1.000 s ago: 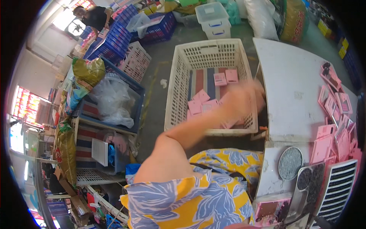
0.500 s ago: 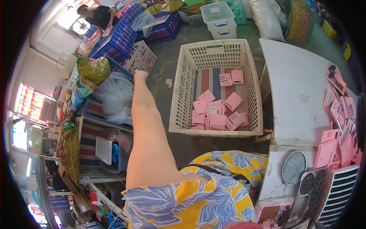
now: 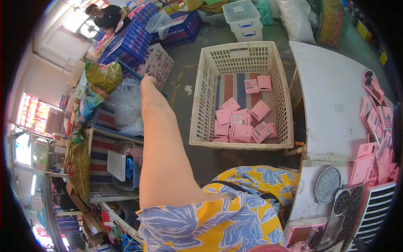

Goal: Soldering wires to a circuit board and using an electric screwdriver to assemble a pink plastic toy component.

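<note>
My left arm reaches far forward from a floral sleeve. At its end my left hand [image 3: 147,81] is small and foreshortened beside the near-left corner of a white slatted crate [image 3: 161,63]. Its fingers are hidden, so neither a grip nor contact with the crate can be made out. My right hand is out of view. To the right of the arm stands a large off-white plastic crate [image 3: 241,145] with a striped bottom. Inside lie several pink box-shaped plastic pieces [image 3: 260,110], some with keypads on their faces.
A white table [image 3: 327,109] on the right bears a pile of pink plastic parts [image 3: 363,166] and a round dish of grey grains [image 3: 328,185]. Plastic bags [image 3: 126,109] and blue crates [image 3: 130,48] stand at left. A person [image 3: 110,19] works at far left.
My left hand has moved slightly left, next to the white slatted crate. The large crate sits slightly further right in view. The far person has straightened and raised a hand with something pink.
</note>
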Demonstrator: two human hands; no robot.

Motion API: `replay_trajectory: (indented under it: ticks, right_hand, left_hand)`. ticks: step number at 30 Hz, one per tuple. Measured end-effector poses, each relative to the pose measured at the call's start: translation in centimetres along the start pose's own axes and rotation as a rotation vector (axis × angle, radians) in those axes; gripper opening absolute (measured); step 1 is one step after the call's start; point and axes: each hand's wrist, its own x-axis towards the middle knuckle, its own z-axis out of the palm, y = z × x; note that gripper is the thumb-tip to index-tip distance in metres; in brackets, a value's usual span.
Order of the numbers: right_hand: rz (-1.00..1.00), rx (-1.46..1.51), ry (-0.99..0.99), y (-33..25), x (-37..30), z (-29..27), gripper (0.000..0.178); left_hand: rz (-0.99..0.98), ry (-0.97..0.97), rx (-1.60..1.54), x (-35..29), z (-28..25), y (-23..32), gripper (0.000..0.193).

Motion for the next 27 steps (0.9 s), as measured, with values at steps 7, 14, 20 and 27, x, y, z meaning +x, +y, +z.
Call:
replay_trajectory:
  ticks: [7, 14, 20, 27]
  right_hand:
    - [0.143, 0.251, -0.002, 3.4, -2.6, -1.4, 0.033]
    - [-0.102, -0.132, 0.054, 0.0, -0.3, -0.4, 0.035]
    - [-0.007, -0.101, -0.033, 0.0, -1.0, 0.5, 0.036]
    - [0.303, 0.893, -0.082, -5.1, -3.9, 4.0, 0.026]
  left_hand:
    - [-0.006, -0.072, -0.109, -3.0, 1.0, 2.9, 0.099]
    - [-0.014, 0.056, -0.101, -1.3, 1.2, 3.0, 0.095]
    - [0.740, 0.614, -0.168, -16.9, 4.8, 5.9, 0.053]
    - [1.792, -0.679, -0.052, -54.6, 20.4, 6.3, 0.056]
